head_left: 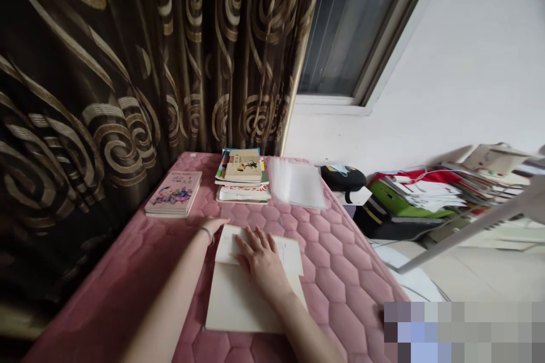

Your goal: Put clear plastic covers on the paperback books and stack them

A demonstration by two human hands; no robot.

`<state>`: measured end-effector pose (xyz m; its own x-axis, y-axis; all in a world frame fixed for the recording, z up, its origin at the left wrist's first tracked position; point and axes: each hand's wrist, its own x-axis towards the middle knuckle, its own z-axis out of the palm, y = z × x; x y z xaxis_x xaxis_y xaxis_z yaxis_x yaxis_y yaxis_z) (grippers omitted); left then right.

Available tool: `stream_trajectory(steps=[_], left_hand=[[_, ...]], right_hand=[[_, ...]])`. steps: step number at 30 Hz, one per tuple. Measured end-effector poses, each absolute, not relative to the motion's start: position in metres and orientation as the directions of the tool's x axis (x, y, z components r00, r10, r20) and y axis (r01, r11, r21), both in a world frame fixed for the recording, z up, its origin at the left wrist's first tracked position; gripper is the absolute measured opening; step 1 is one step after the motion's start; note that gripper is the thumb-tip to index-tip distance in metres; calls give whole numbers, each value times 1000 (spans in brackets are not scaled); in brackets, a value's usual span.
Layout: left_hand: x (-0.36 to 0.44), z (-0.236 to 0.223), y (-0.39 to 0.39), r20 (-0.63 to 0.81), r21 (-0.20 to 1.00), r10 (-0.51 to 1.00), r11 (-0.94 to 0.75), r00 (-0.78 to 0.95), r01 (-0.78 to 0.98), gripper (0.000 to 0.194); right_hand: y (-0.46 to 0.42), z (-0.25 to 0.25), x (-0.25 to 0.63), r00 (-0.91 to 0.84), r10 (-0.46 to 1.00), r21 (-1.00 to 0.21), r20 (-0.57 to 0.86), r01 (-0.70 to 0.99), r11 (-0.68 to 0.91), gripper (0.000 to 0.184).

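A cream-coloured book (242,306) lies on the pink quilted mattress, with a lighter sheet or page across its upper part. My right hand (260,264) rests flat on that upper part, its fingers spread and pointing away from me. At the book's upper left corner is my left hand (217,223), with a bracelet on the wrist. A digit of it stretches to the right, and the other fingers are hard to make out. Faint clear film seems to lie just beyond the book.
A pink-covered book pair (174,193) lies at the left, a book stack (242,173) at the far end. Beside it are clear plastic sleeves (296,181). Beyond the mattress (340,272) stand a black case (343,177), paper piles (421,195) and a white slanted pole (460,229). A patterned curtain (191,57) hangs left.
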<state>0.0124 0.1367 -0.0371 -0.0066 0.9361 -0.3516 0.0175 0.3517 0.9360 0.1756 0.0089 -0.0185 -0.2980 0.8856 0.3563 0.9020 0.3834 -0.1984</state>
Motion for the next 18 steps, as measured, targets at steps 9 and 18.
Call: stream_trajectory(steps=[9,18], left_hand=[[16,-19,98,-168,927,967,221,192,-302,55],[19,-26,74,-96,941,977,152,191,-303,97]], right_hand=[[7,-26,171,-298,897,-209,327,903,376,43],[9,-30,172,-309,884,-201,352,897,394,45]])
